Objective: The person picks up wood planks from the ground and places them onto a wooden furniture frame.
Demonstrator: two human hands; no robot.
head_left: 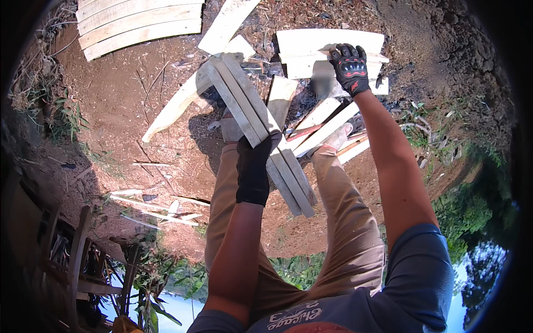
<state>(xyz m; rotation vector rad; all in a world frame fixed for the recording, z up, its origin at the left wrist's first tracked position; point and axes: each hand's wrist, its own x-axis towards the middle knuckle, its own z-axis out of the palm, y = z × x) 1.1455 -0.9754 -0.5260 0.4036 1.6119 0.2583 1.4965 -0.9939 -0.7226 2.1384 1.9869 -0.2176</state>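
My left hand (254, 173), in a black glove, is closed around a bundle of pale wooden slats (236, 100). The slats lie side by side and slant from upper left to lower right in front of my legs. Farther off to the right, my right hand (350, 69), in a black glove with red trim, has its fingers curled over a wooden slat (379, 57) at the right end of a row of light boards (302, 45). My palm and fingertips there are hidden, so how firm the grip is does not show.
Another row of boards (141, 25) lies at the far left. A long plank (180, 105) and a loose board (227, 25) lie near the bundle. More slats (327, 127) rest by my right foot (336, 139). Thin offcuts (161, 210) litter the dirt at left, near a wooden frame (78, 250).
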